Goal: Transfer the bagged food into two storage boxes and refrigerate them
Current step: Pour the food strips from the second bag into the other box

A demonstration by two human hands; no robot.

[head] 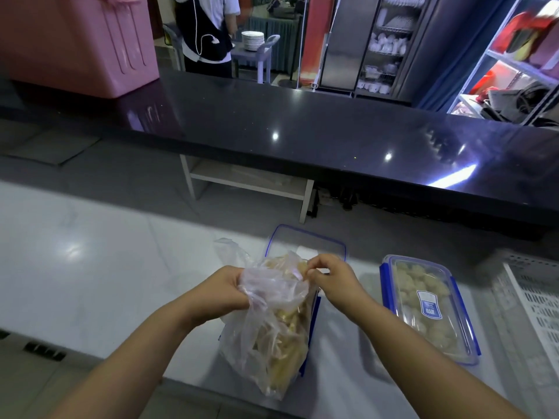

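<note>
head view. the plastic bag (272, 337) of pale yellow food is held up over the white counter (90, 267), in front of the open storage box (305, 237) and hiding most of it. only the box's far blue-edged rim and a thin blue strip along its right side show. whether the bag's bottom rests on the box or the counter cannot be told. the pieces inside are blurred by the creased film and cannot be identified. the left hand (223, 293) is clenched around bunched film near the bag's top, its fingertips hidden behind the plastic. the right hand (329, 278) pinches the bag's upper edge between thumb and curled fingers. both forearms are cut off by the lower edge of the frame.

just right of the bag, apart from it, lies the second storage box (429, 309), lid on with blue clips, holding pale rounded lumps seen dimly through the lid, which carries a blue label with unreadable print. a white perforated crate (532, 303) is cut off at the right edge. behind the counter runs a raised black glossy counter (302, 131), with a low white stand (248, 182) partly hidden beneath it. a pink bin (75, 40) sits on its far left end, cropped by the top edge. beyond it stand a person (208, 31), cropped at the shoulders, a stack of plates (252, 40), a dish cabinet (384, 46) and a blurred shelf rack (514, 55).
</note>
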